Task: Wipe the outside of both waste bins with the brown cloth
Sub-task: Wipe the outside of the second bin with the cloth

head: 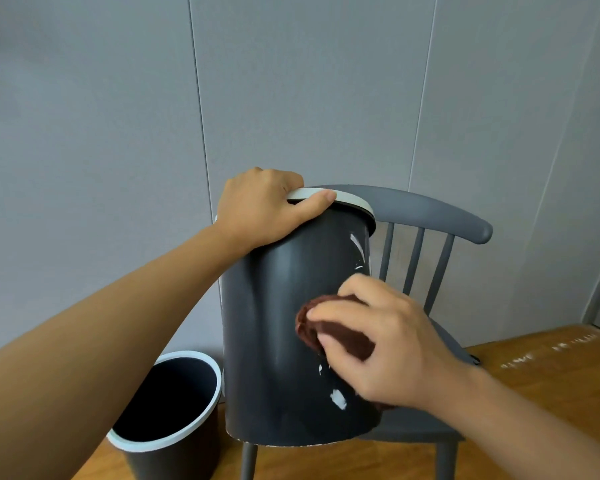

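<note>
One bin [284, 341] is getting wiped: left hand [260, 209] gripping its rim, right hand [388, 344] pressing the brown cloth [329, 327]. Next, white marks [338, 398] at six o'clock.

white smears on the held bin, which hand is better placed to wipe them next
Right. The right hand already presses the brown cloth against the bin between the smears; the left hand grips its rim.
</note>
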`<state>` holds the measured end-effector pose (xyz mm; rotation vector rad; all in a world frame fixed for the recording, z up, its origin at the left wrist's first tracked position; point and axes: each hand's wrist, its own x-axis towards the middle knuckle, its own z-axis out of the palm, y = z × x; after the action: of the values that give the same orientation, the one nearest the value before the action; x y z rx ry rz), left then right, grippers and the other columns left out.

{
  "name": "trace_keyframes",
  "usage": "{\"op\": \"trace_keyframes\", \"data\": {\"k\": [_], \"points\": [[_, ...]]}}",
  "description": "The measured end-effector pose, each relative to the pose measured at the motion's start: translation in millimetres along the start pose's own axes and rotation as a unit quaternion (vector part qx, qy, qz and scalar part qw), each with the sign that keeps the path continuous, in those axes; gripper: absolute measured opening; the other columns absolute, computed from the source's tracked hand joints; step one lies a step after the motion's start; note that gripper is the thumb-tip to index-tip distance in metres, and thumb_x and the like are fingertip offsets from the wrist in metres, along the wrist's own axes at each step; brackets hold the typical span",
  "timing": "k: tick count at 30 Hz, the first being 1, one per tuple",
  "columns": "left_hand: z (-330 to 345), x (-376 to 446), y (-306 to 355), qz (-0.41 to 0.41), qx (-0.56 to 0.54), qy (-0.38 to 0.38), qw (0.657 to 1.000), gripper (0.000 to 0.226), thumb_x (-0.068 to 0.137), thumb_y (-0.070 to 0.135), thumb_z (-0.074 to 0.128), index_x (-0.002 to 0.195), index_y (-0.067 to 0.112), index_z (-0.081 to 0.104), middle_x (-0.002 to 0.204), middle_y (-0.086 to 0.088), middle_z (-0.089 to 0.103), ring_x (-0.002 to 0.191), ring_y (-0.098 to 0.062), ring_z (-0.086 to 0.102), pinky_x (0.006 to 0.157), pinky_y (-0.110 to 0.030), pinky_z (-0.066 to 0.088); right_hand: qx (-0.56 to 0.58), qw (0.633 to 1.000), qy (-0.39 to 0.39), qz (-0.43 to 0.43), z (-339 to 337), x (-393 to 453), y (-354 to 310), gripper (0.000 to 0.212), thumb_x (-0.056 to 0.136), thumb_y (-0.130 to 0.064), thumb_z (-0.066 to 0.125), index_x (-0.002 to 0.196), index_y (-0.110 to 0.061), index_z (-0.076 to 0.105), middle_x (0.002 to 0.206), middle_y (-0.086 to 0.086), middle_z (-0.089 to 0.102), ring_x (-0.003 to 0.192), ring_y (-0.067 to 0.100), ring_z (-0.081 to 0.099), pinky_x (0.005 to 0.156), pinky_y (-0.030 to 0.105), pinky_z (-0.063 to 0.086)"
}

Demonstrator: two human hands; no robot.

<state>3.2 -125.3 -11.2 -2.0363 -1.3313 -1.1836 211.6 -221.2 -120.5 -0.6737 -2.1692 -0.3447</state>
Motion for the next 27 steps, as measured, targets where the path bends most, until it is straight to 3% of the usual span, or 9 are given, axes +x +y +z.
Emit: {"op": "trace_keyframes", "data": {"k": [5, 8, 12, 16, 19, 22, 24, 27], "points": [[-1, 0, 5, 0.024, 0.000, 0.001, 1.000, 0.069, 0.084, 0.076, 0.044, 0.053, 0.017, 0.031, 0.044, 0.002, 0.035, 0.046, -0.013, 0.038, 0.051, -0.031, 0.022, -0.011, 0.979, 0.134, 0.154, -3, 54, 37, 0.034, 0.093, -0.044, 0.060, 0.124, -0.037, 0.073, 0.105, -0.006, 0.056, 0.097, 0.020, 0.063, 0.084, 0.043, 0.057], [0, 1, 1, 0.014, 0.010, -0.002, 1.000, 0.071, 0.085, 0.077, 0.044, 0.055, 0.014, 0.034, 0.045, 0.001, 0.037, 0.048, -0.018, 0.041, 0.052, -0.031, 0.024, -0.019, 0.978, 0.121, 0.169, 8, 48, 32, 0.041, 0.097, -0.049, 0.054, 0.133, -0.035, 0.070, 0.118, -0.004, 0.054, 0.109, 0.025, 0.054, 0.095, 0.042, 0.051], [0, 1, -10, -0.013, 0.010, -0.003, 1.000, 0.071, 0.086, 0.076, 0.046, 0.058, 0.012, 0.035, 0.047, -0.001, 0.038, 0.051, -0.018, 0.041, 0.052, -0.032, 0.027, 0.001, 0.993, 0.040, 0.108, 15, -2, 2, 0.046, 0.102, -0.034, 0.041, 0.144, -0.028, 0.060, 0.135, -0.002, 0.047, 0.117, 0.023, 0.043, 0.097, 0.038, 0.046], [-1, 1, -7, -0.010, -0.001, -0.005, 1.000, 0.071, 0.087, 0.075, 0.049, 0.058, 0.012, 0.032, 0.047, -0.001, 0.034, 0.050, -0.020, 0.037, 0.052, -0.032, 0.026, -0.001, 0.999, -0.006, 0.054, 7, -28, -2, 0.050, 0.100, -0.028, 0.051, 0.150, -0.026, 0.055, 0.135, -0.003, 0.051, 0.117, 0.018, 0.049, 0.093, 0.033, 0.052], [-2, 0, -4, -0.009, -0.002, -0.006, 1.000, 0.071, 0.088, 0.073, 0.052, 0.057, 0.013, 0.030, 0.046, -0.001, 0.032, 0.049, -0.019, 0.036, 0.052, -0.032, 0.025, 0.058, 0.992, 0.057, 0.098, -8, -7, 9, 0.053, 0.092, -0.031, 0.070, 0.144, -0.027, 0.060, 0.133, -0.012, 0.060, 0.125, 0.011, 0.058, 0.106, 0.031, 0.050], [-2, 0, 1, 0.006, 0.005, -0.005, 1.000, 0.072, 0.086, 0.076, 0.049, 0.057, 0.013, 0.032, 0.047, -0.002, 0.035, 0.050, -0.020, 0.038, 0.052, -0.032, 0.024, 0.071, 0.973, 0.144, 0.163, -10, 24, 19, 0.051, 0.082, -0.030, 0.080, 0.131, -0.025, 0.067, 0.123, -0.011, 0.064, 0.118, 0.007, 0.060, 0.103, 0.016, 0.043], [-2, 0, 3, 0.008, 0.012, -0.003, 1.000, 0.073, 0.085, 0.077, 0.047, 0.058, 0.011, 0.033, 0.047, -0.003, 0.037, 0.052, -0.023, 0.040, 0.051, -0.033, 0.026, 0.054, 0.977, 0.122, 0.167, -2, 33, 15, 0.049, 0.082, -0.036, 0.077, 0.130, -0.028, 0.068, 0.121, -0.009, 0.055, 0.115, 0.018, 0.056, 0.102, 0.023, 0.044], [-3, -1, -1, -0.002, 0.010, -0.003, 1.000, 0.073, 0.085, 0.077, 0.046, 0.058, 0.010, 0.034, 0.048, -0.004, 0.039, 0.053, -0.025, 0.041, 0.052, -0.034, 0.030, 0.027, 0.982, 0.063, 0.174, 6, 29, 4, 0.050, 0.089, -0.050, 0.058, 0.137, -0.036, 0.060, 0.132, -0.007, 0.043, 0.120, 0.024, 0.044, 0.104, 0.037, 0.042]]}}
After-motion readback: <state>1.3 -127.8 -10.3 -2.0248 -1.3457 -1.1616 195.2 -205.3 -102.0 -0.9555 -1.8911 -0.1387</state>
